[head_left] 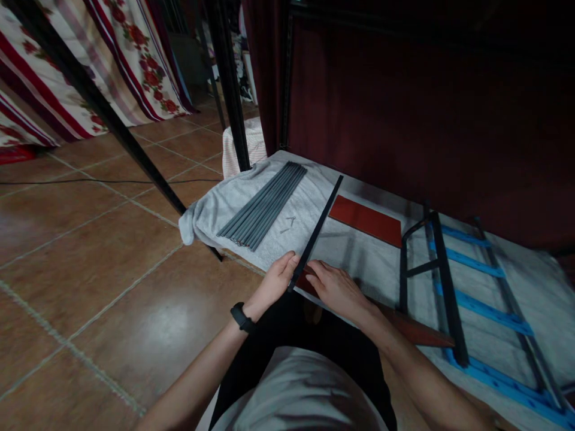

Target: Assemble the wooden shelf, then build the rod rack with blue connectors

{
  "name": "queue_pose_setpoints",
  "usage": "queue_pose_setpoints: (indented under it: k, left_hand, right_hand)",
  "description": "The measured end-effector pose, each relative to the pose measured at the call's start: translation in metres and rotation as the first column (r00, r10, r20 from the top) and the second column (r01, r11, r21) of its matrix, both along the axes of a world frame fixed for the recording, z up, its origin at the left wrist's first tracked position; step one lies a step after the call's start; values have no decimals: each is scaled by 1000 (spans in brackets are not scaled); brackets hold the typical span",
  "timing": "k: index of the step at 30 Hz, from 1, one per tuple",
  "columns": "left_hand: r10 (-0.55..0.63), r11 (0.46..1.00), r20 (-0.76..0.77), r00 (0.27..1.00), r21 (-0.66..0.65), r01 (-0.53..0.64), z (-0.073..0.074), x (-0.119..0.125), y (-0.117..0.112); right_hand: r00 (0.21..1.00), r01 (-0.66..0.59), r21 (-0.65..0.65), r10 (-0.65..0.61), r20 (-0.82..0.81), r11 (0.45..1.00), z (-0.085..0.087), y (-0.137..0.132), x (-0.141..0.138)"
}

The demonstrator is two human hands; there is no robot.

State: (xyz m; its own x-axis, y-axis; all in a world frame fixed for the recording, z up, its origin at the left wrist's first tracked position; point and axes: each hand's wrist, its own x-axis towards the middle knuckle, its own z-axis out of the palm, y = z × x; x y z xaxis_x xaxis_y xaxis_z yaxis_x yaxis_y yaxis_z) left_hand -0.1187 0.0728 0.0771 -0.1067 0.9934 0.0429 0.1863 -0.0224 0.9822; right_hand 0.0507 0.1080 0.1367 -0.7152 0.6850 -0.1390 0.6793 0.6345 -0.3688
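A long black metal bar lies slanted on a grey cloth, its near end at my hands. My left hand, with a black wristband, has its fingers closed round the bar's near end. My right hand rests palm down, fingers stretched out, on a reddish-brown board just right of that end. A bundle of several grey rods lies on the cloth to the left. A few small screws lie between the rods and the bar.
A red panel lies on the cloth behind my hands. To the right lies a black frame with blue slats. Black upright posts rise at the cloth's far edge. Tiled floor spreads left, with floral curtains beyond.
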Motion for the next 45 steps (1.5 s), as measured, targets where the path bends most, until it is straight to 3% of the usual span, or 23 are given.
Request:
queue_pose_setpoints:
  k: [7,14,21,33,40,45]
  left_hand:
    - [41,985,-89,995,168,-26,-15,2,-2]
    - [41,998,-94,995,44,-37,-3,-3,-3]
    - [-96,993,196,976,-47,107,2,-8,2]
    - [-16,980,-131,991,193,41,-11,-6,-2]
    - [-79,996,64,995,-22,81,3,-11,-1]
    - [-144,988,62,988,-38,147,10,-13,5]
  right_hand:
    - [1000,-5,2,6,-12,1000,1,1,1]
    - [1000,-10,10,11,-18,1000,0,1,1]
    - [1000,-2,-2,2,-14,1000,0,0,0]
    - [998,-12,-24,10,-68,1000,-1,3,1]
    - [997,-11,-25,9,-75,1000,-2,3,2]
    - [998,-2,-29,0,-60,1000,0,2,3]
